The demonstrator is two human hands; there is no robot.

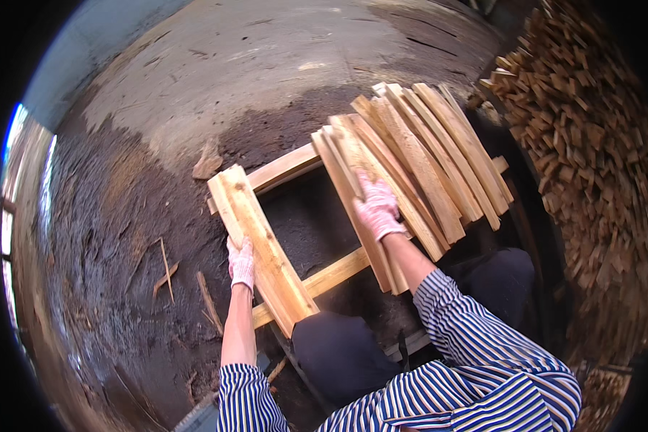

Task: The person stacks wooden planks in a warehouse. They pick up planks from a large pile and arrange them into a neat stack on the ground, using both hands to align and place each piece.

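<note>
Two sawn wooden slats [263,248] lie side by side across the left end of a low wooden frame. My left hand [240,261], in a pink-and-white knit glove, grips their outer left edge. To the right, my right hand [378,207], gloved alike, is closed on a wooden slat [347,189] at the left side of a loose row of slats [421,162]. Its fingertips are partly hidden against the wood. Between the two groups, the frame's far rail [284,167] and near rail [336,272] show bare.
A large heap of cut wood pieces [590,158] rises along the right. Dark, damp ground [144,230] spreads at the left, with thin wood scraps [207,302] on it. A loose chunk [207,163] sits beyond the frame. My knees [342,356] are close to the near rail.
</note>
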